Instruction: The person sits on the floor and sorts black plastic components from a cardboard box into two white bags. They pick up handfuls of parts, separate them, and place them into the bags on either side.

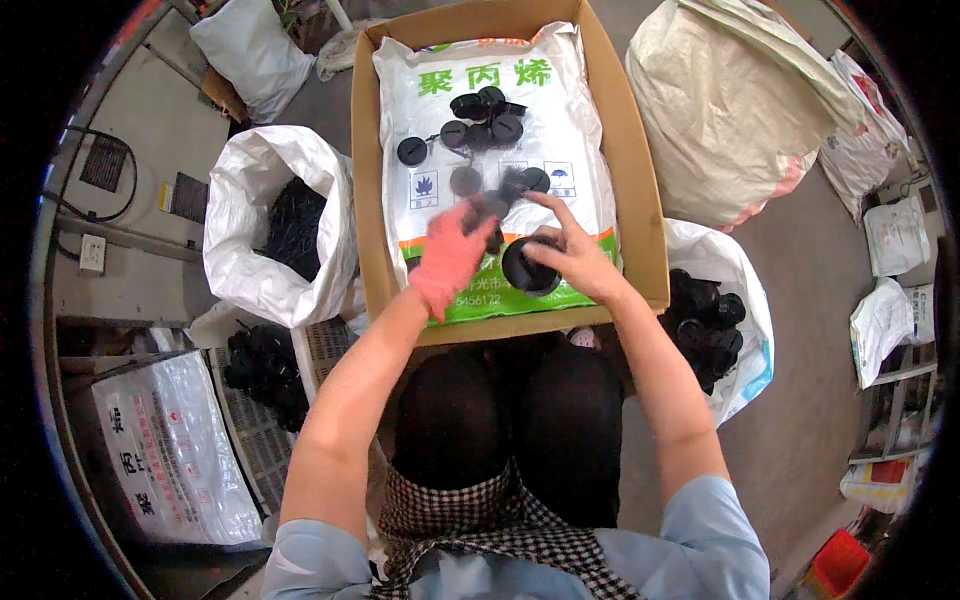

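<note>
My left hand (452, 255), in a pink glove, is over the white printed sack (420, 225), its fingertips at blurred black plastic pieces (493, 206). Motion blur hides whether it grips one. My bare right hand (581, 259) holds a round black plastic cap (529, 274), with the thumb over its hollow side. The index finger reaches toward another black cap (535, 180). Beyond my hands, several round black caps (506, 129) lie in a loose group on the sack, some joined by thin strips. One cap (412, 151) sits off to the left.
The sack lies in an open cardboard box (637, 195) before my knees. Left of it stands a white woven bag (232, 225) with thin black scraps; black parts (262, 367) lie below. At right, another white bag (754, 360) holds black parts. A large beige sack (727, 105) stands behind it.
</note>
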`<control>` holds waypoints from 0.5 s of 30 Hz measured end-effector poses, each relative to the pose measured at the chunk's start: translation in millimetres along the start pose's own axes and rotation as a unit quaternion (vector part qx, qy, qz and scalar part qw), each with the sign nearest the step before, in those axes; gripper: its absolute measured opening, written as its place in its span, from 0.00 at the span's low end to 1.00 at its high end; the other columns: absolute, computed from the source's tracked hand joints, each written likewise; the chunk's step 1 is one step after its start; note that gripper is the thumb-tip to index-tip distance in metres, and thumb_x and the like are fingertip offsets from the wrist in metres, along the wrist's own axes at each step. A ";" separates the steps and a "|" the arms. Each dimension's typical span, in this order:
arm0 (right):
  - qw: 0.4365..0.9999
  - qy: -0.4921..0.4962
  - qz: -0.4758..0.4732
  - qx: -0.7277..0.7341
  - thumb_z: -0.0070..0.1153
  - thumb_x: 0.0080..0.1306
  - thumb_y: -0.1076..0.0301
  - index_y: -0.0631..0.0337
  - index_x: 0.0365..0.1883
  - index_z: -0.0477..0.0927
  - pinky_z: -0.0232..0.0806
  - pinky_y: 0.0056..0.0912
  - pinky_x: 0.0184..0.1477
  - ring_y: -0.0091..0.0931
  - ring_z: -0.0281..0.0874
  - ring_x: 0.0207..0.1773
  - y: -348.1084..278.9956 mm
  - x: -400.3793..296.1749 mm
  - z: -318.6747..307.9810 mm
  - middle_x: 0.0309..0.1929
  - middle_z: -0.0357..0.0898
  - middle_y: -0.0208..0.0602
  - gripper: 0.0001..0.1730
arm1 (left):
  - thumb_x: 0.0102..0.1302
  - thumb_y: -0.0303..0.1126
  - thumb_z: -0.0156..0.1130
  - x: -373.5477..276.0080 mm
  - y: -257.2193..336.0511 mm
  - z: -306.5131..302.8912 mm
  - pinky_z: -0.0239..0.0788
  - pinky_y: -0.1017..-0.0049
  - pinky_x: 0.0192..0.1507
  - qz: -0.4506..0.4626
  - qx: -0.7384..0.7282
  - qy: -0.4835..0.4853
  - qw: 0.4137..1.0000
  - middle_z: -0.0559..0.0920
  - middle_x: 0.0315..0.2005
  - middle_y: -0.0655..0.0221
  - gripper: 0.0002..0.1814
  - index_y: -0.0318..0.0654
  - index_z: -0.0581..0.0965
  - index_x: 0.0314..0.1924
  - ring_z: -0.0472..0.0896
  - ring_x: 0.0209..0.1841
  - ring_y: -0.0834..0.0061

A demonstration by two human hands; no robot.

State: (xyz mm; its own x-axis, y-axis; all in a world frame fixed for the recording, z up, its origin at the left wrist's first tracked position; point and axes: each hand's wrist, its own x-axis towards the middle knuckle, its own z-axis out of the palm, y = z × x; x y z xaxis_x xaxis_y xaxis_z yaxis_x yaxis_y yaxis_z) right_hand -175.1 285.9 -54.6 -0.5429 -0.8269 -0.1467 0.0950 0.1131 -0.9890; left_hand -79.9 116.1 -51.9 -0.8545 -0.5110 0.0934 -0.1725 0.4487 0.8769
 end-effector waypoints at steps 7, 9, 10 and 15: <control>0.907 0.023 -0.010 -0.420 0.62 0.52 0.72 0.61 0.61 0.56 0.65 0.38 0.48 0.45 0.75 0.42 -4.2 -16.7 -36.6 0.33 0.77 0.54 0.40 | 0.63 0.39 0.54 25.5 -10.2 -22.3 0.69 0.72 0.39 -0.169 -0.186 0.047 0.967 0.80 0.34 0.66 0.16 0.33 0.75 0.43 0.78 0.32 0.74; 0.899 0.032 0.009 -0.436 0.62 0.51 0.72 0.65 0.55 0.64 0.65 0.38 0.48 0.44 0.75 0.43 1.4 -16.1 -53.1 0.34 0.77 0.53 0.33 | 0.62 0.39 0.52 40.0 -47.1 -44.9 0.69 0.74 0.41 -0.207 0.125 0.003 0.970 0.80 0.36 0.60 0.18 0.31 0.75 0.44 0.79 0.37 0.68; 0.892 0.012 0.019 -0.450 0.62 0.50 0.72 0.66 0.52 0.66 0.66 0.39 0.48 0.44 0.74 0.45 3.1 -10.4 -53.8 0.37 0.76 0.54 0.30 | 0.62 0.44 0.52 45.5 -87.2 -48.7 0.69 0.72 0.44 -0.233 0.335 -0.032 0.913 0.81 0.37 0.55 0.21 0.31 0.75 0.44 0.80 0.40 0.63; 0.824 0.010 0.010 -0.567 0.59 0.47 0.75 0.68 0.42 0.72 0.68 0.40 0.47 0.44 0.68 0.54 50.7 50.1 -87.5 0.56 0.65 0.52 0.21 | 0.58 0.41 0.53 35.3 -124.8 8.0 0.70 0.68 0.47 -0.216 0.468 -0.234 0.824 0.77 0.44 0.50 0.20 0.29 0.78 0.39 0.77 0.48 0.60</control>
State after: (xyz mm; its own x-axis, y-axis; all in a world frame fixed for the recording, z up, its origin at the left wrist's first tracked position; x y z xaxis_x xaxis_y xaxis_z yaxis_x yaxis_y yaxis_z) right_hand -270.5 298.4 -113.6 -0.5647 -0.8112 -0.1521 -0.7307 0.5771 -0.3647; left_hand -92.5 47.9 -161.8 -0.6712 -0.5319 -0.5163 -0.6262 0.7796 0.0109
